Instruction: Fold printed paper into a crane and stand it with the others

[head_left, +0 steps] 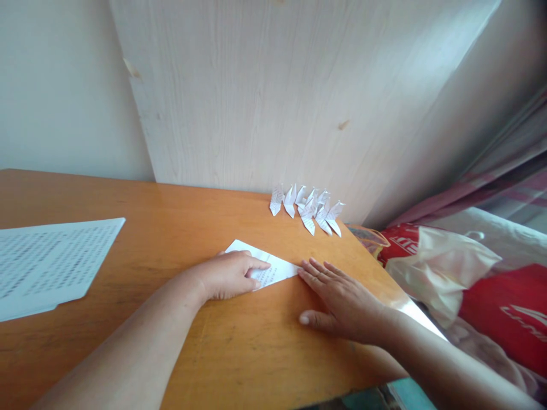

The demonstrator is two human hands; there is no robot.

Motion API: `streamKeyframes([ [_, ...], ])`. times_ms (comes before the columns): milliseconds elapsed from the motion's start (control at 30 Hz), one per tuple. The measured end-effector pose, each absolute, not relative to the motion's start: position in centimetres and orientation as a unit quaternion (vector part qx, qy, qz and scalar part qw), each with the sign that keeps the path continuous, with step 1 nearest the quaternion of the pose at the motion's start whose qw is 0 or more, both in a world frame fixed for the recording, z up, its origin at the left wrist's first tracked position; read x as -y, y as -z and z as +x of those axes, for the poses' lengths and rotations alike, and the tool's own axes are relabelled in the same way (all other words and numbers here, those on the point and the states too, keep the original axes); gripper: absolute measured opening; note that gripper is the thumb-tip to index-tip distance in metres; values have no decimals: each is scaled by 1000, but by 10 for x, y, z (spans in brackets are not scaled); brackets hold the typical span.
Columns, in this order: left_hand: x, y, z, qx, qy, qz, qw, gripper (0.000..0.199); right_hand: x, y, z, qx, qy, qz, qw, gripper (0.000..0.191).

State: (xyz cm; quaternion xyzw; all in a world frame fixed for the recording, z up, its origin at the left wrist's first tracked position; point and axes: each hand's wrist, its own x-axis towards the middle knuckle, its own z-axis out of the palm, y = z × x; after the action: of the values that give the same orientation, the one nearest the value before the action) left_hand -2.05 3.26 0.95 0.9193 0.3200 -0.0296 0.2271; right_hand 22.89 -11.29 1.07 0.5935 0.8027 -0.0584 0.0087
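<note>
A folded piece of printed white paper (273,271) lies on the wooden table, tapering to a point at its right end. My left hand (231,275) rests on its left part, with the index finger and thumb apart on the sheet. At the pointed right tip, the fingertips of my right hand (337,296) touch the paper; this hand lies flat with its thumb spread away. Part of the paper's left side is hidden under my left hand.
Several folded paper figures (308,209) stand at the back by the wall panel. Printed sheets (51,262) lie at the left. Beyond the right edge of the table (205,353) are red bags (508,313) and a pale bag (444,267). A dark printed item (376,398) sits at the front edge.
</note>
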Motion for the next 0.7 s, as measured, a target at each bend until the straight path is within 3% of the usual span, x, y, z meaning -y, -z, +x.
streamKeyframes([
  [367,-37,-3,-20,-316,23,918,237,59,112,-2,256,-784,3,620,-27,72],
  [567,-37,-1,-20,-295,6,926,234,56,89,-14,221,-725,48,649,-224,28],
  [700,-35,-4,-20,-300,0,920,251,46,67,-21,181,-702,171,638,-267,16],
])
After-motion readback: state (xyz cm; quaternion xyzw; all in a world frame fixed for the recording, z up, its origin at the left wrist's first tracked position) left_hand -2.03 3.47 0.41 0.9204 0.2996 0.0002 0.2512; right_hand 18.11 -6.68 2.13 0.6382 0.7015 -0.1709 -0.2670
